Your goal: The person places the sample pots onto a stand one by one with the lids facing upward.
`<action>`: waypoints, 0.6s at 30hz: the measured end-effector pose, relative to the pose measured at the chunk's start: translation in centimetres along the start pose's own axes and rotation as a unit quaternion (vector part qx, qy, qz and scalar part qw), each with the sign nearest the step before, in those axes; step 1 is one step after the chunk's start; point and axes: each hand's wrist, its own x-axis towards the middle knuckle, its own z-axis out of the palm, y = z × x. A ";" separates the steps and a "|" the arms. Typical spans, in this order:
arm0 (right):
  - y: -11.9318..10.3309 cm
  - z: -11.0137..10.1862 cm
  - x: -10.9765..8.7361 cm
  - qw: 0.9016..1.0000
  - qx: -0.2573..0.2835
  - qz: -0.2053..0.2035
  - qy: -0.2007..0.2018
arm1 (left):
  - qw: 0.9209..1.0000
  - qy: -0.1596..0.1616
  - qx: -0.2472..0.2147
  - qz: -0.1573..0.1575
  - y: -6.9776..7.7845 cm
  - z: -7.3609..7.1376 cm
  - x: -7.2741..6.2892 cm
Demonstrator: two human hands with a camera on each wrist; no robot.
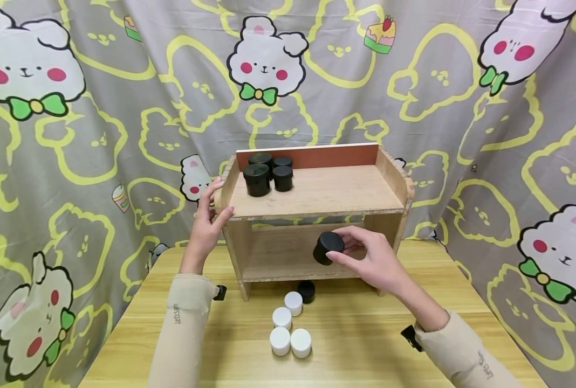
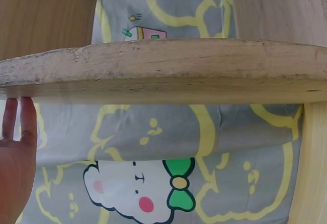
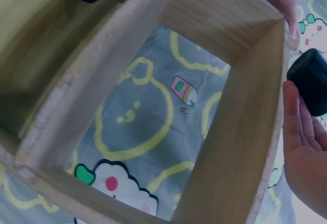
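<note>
My right hand point(image 1: 372, 257) pinches a black lidded jar point(image 1: 328, 248) between thumb and fingers, in front of the lower opening of a wooden shelf point(image 1: 336, 188). The same jar point(image 3: 310, 81) shows at the right edge of the right wrist view. With my left hand point(image 1: 206, 223) I hold the shelf's left side panel, thumb on the front edge and fingers around the outside. Several black jars point(image 1: 257, 179) stand grouped at the left end of the top board. In the left wrist view, fingers point(image 2: 28, 119) touch the panel's wooden edge.
On the table point(image 1: 365, 345) before the shelf stand several white jars point(image 1: 280, 341) in a loose group, with one black jar point(image 1: 306, 291) behind them near the shelf's lower board. A patterned curtain point(image 1: 312, 108) hangs behind and at both sides.
</note>
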 end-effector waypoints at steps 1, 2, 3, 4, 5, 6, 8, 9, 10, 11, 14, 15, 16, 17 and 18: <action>-0.2 -0.1 0.1 1.000 -0.002 -0.002 0.002 | 1.000 0.000 0.000 0.000 0.0 0.0 0.0; -0.3 -0.3 0.2 1.000 -0.004 -0.003 0.004 | 1.000 0.001 0.001 0.000 0.0 0.0 0.0; -0.4 -0.4 0.4 1.000 -0.006 -0.004 0.005 | 1.000 0.002 0.001 0.001 0.0 0.0 0.0; -0.5 -0.5 0.5 1.000 -0.006 -0.004 0.007 | 1.000 0.002 0.000 0.002 0.0 0.0 0.0; -0.6 -0.6 0.6 1.000 -0.006 -0.004 0.008 | 1.000 0.003 0.001 0.002 0.0 0.0 0.0; -0.7 -0.7 0.7 1.000 -0.008 -0.004 0.010 | 1.000 0.003 0.003 0.002 0.0 0.0 0.0; -0.8 -0.9 1.0 1.000 -0.010 -0.006 0.013 | 1.000 0.003 0.005 0.001 0.0 0.0 0.0; -0.9 -1.0 1.2 1.000 -0.011 -0.008 0.014 | 1.000 0.003 0.006 0.000 0.0 0.0 0.0; -1.0 -1.1 1.4 1.000 -0.011 -0.010 0.016 | 1.000 0.003 0.007 0.000 0.0 0.0 0.0; -1.1 -1.2 1.6 1.000 -0.013 -0.012 0.017 | 1.000 0.003 0.009 -0.001 0.0 0.0 0.0; -1.4 -1.6 2.4 1.000 -0.012 -0.015 0.022 | 1.000 0.004 0.007 0.000 0.0 0.0 0.1; -1.6 -1.7 2.6 1.000 -0.010 -0.015 0.023 | 1.000 0.005 0.006 -0.001 0.0 0.0 0.1; -1.7 -1.9 2.9 1.000 -0.008 -0.013 0.023 | 1.000 0.005 0.006 -0.001 0.0 0.0 0.1; -1.8 -2.0 3.2 1.000 -0.008 -0.010 0.023 | 1.000 0.004 0.006 -0.003 0.0 0.0 0.0; -1.9 -2.1 3.5 1.000 -0.008 -0.008 0.024 | 1.000 0.004 0.006 -0.004 -0.1 0.0 0.0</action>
